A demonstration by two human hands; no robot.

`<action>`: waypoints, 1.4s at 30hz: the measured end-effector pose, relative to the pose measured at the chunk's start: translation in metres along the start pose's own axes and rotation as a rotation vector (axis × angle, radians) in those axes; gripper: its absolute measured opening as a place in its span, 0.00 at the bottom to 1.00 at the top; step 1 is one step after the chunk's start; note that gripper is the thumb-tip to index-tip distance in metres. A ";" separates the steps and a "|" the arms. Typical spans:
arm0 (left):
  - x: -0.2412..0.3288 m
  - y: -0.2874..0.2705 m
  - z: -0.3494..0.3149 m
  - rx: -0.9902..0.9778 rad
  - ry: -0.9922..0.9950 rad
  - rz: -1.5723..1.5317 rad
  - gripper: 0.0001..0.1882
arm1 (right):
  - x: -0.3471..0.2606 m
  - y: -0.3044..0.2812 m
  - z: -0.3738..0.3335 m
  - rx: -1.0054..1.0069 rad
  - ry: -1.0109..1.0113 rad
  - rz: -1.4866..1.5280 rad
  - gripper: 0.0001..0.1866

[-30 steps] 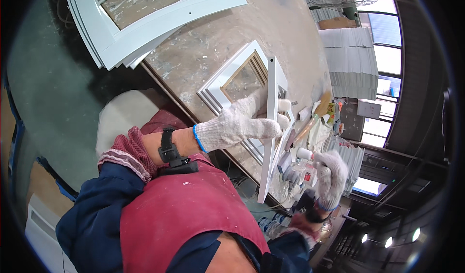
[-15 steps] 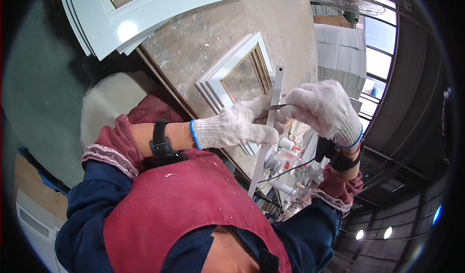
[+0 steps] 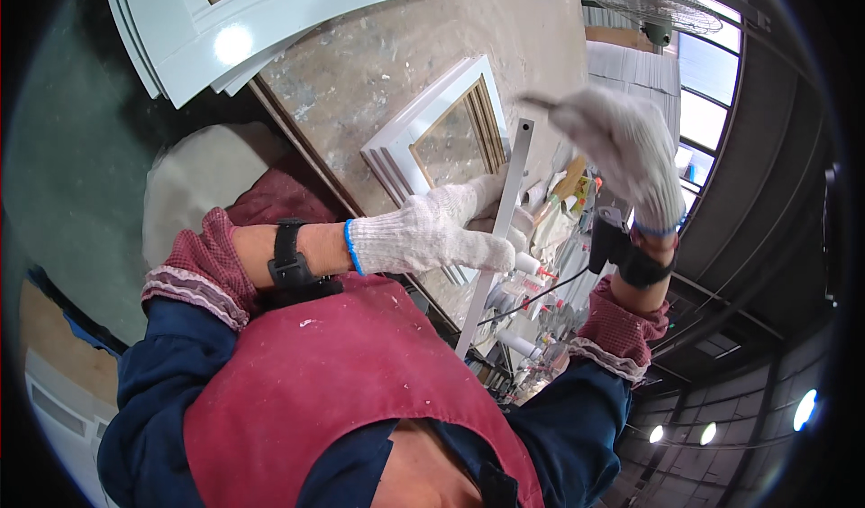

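Observation:
My left hand [image 3: 437,233], in a white knit glove with a blue cuff edge, grips a long, flat, pale strip [image 3: 516,174] with a small hole near its upper end. The strip slants across in front of the workbench, its lower end by my red apron. Raised to the right and apart from the strip, my gloved right hand [image 3: 622,147] holds a thin, dark, blade-like tool [image 3: 538,102]; motion blurs both. Just behind the strip, a stack of small white frames [image 3: 440,102] lies on the workbench [image 3: 347,84].
Large white frames [image 3: 270,21] overhang the bench at the upper left. White bottles [image 3: 520,344] and scraps crowd the bench's right part. A dark cable runs to the device on my right wrist. A pale rounded cover [image 3: 203,179] is at left; a fan [image 3: 658,8] stands beyond.
My right hand has lifted up and away from the strip, taking the blade-like tool with it. The left hand keeps its hold on the strip, almost in place.

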State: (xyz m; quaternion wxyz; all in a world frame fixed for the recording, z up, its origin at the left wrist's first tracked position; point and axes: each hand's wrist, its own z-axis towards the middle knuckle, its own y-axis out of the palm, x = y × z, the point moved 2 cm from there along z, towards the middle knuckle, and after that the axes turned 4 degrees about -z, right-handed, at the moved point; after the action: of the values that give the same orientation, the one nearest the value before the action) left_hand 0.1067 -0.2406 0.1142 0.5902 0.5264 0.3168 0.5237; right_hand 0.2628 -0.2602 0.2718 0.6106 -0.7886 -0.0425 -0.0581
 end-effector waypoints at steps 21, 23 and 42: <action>0.000 -0.002 0.004 0.092 0.098 0.140 0.36 | -0.026 -0.011 0.043 -0.164 -0.070 -0.858 0.10; -0.004 0.003 -0.003 0.084 0.096 0.193 0.35 | -0.011 -0.009 0.030 -0.008 -0.055 -0.825 0.08; -0.007 -0.077 -0.024 0.455 0.217 0.118 0.23 | -0.093 0.096 -0.219 0.277 1.338 1.074 0.13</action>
State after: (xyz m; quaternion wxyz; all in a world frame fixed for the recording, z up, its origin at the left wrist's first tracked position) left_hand 0.1045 -0.2322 0.0341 0.3876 0.6038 0.4569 0.5258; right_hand 0.1754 -0.4958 0.2206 0.5426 -0.4207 0.6968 -0.2077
